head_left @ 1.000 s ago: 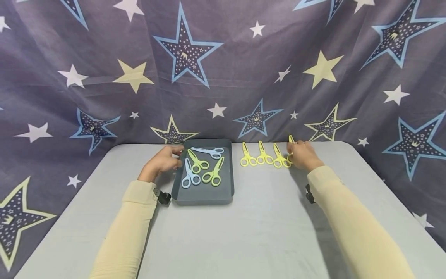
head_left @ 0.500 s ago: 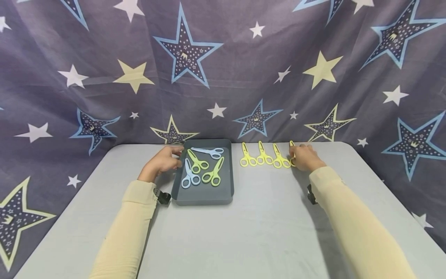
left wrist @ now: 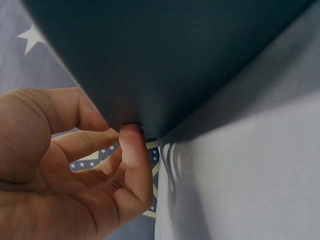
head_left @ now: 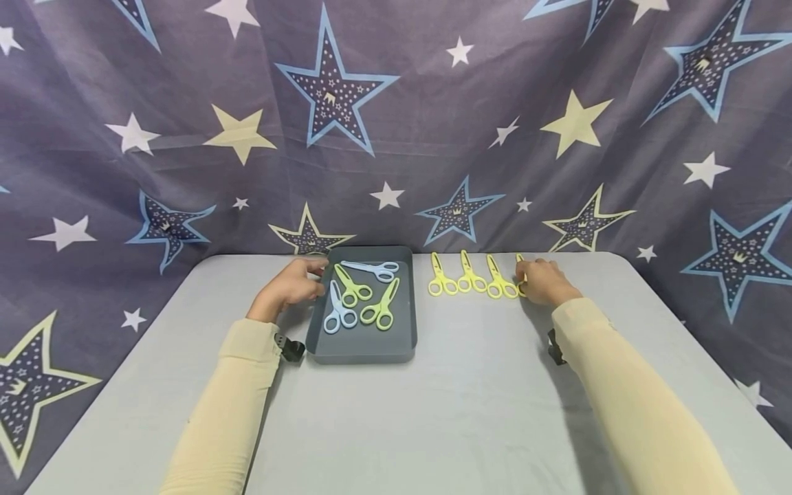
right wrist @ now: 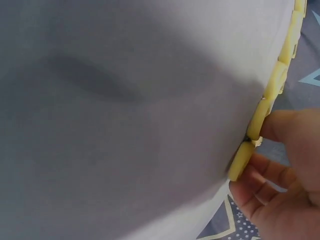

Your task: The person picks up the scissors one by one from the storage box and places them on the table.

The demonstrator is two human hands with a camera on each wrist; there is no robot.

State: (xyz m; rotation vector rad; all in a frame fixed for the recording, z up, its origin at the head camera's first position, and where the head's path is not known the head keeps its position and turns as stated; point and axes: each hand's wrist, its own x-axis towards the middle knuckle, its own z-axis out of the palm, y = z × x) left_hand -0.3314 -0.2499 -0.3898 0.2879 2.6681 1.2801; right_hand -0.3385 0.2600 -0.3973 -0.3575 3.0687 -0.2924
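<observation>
My left hand (head_left: 289,285) grips the left wall of a grey tray (head_left: 361,359). In the left wrist view, thumb and fingers of that hand (left wrist: 85,160) pinch the corner of the dark tray (left wrist: 150,60). At the right end of a row of yellow scissors, my right hand (head_left: 544,280) holds one yellow pair (head_left: 520,258), lying beside the others and partly covered by the fingers. The right wrist view has the thumb and fingers of this hand (right wrist: 287,172) around its yellow handles (right wrist: 241,161). Three more yellow scissors (head_left: 442,283) lie to its left, blades pointing away.
Inside the tray lie two blue scissors (head_left: 339,315) and two green scissors (head_left: 380,313). A star-patterned curtain (head_left: 396,117) hangs behind the pale table (head_left: 470,399), close past the row of scissors.
The rightmost yellow scissors have come down toward the near side, level with the row, and my right hand has shifted slightly right. My left hand and the tray hold their place.
</observation>
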